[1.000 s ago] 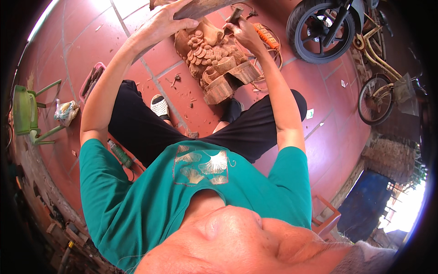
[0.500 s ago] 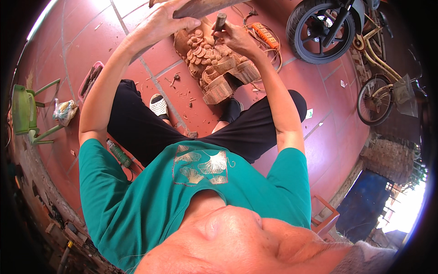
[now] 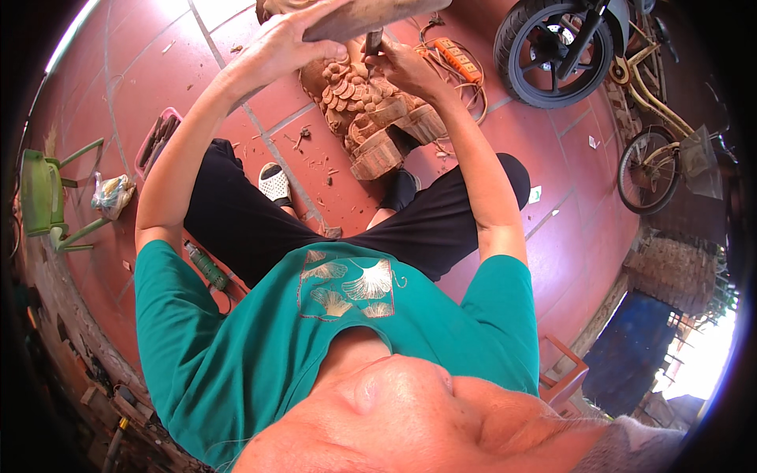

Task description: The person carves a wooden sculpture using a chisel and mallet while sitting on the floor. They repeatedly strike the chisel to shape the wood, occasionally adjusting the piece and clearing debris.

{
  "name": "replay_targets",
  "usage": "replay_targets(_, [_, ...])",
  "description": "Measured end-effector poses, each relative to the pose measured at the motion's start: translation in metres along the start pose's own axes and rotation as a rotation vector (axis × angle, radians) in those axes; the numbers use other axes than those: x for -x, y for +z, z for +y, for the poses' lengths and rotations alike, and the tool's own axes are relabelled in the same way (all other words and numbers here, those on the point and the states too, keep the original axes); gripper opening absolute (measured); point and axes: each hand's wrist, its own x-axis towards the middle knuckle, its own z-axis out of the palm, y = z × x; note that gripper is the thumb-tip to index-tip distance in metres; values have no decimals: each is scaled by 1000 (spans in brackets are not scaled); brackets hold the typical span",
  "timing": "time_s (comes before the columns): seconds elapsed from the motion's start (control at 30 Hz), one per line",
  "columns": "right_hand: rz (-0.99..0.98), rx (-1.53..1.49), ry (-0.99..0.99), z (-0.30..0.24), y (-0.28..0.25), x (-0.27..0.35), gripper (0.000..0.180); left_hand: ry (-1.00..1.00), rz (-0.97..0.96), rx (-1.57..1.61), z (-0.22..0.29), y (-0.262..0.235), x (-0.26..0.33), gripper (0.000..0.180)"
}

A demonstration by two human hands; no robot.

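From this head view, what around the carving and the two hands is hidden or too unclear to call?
- Mallet in the left hand: its top is cut off by the upper edge.
- Chisel in the right hand: the tip is too small to see where it meets the carving.
- Carving's upper part: hidden behind mallet and hands.
- Tools in the pink tray: too small to identify.

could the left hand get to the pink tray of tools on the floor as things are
Probably not at once: the left hand is gripping a wooden mallet above the carving. The pink tray lies unobstructed outside the left arm.
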Motion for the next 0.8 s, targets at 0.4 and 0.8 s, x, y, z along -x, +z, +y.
replay_targets(0.4, [36, -195, 67, -2, -1, 6, 24, 14, 18, -94, -35, 16, -6, 78])
replay_targets(0.8, [385, -282, 91, 25, -13, -1, 27, -207, 49, 211, 39, -9, -21, 76])
